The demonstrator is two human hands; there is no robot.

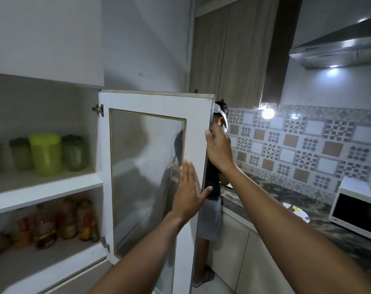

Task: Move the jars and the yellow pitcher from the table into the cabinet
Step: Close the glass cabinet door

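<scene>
The yellow pitcher (45,153) stands on the cabinet's upper shelf (42,187), with green-lidded jars (74,152) on both sides of it. The white cabinet door (157,102) with a glass pane hangs open in the middle of the view. My left hand (189,195) lies flat against the door's front near its free edge, fingers spread. My right hand (218,150) grips that free edge higher up, fingers wrapped round it.
Bottles and jars (68,221) fill the lower shelf. Behind the door another person (212,215) stands at the stone counter (286,200). A white microwave (358,211) sits on the counter at right, below a range hood (339,47).
</scene>
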